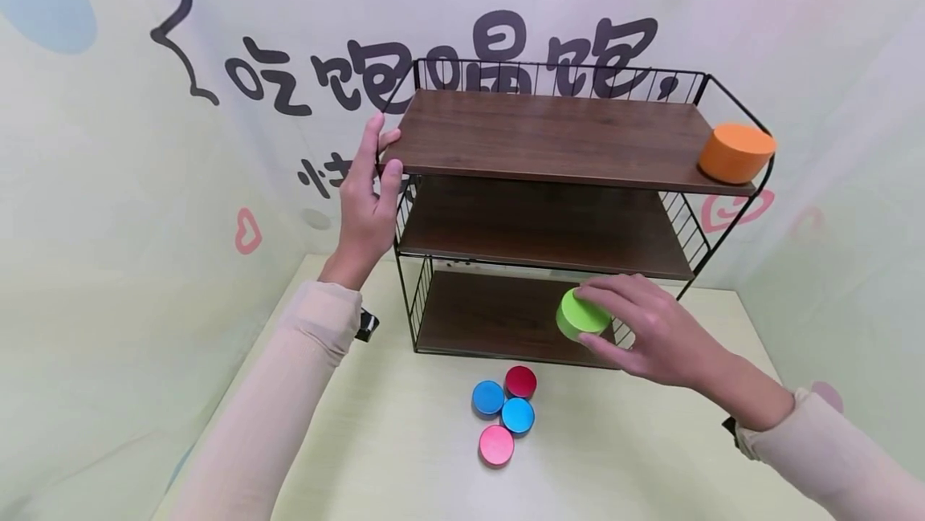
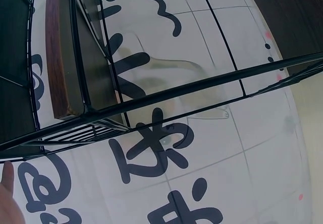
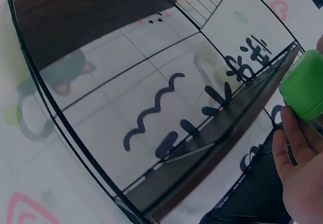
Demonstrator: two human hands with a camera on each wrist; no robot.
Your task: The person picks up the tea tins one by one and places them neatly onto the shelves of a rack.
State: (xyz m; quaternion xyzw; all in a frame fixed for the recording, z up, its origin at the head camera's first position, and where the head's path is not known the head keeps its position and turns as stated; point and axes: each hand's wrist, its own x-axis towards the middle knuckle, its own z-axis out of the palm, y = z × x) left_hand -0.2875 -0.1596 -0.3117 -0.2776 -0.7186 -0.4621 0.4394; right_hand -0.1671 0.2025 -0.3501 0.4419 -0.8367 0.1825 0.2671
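A three-tier rack with dark wood boards (image 1: 549, 136) and black wire sides stands against the wall. My left hand (image 1: 368, 204) grips the rack's top left front corner; in the left wrist view only a fingertip (image 2: 7, 178) shows beside the black frame. My right hand (image 1: 650, 328) pinches a short green cylinder (image 1: 580, 314) between thumb and fingers, in front of the lower tiers. The right wrist view shows the green cylinder (image 3: 305, 85) at the right edge, with the fingers beneath it. A short orange cylinder (image 1: 735, 153) sits at the right end of the top board.
Before the rack, on the pale table (image 1: 390, 441), lie a red disc (image 1: 521, 381), a pink disc (image 1: 496, 445) and two blue discs, one blue disc (image 1: 488, 397) to the left. A printed cloth backdrop (image 1: 181, 224) encloses the table at the back and sides.
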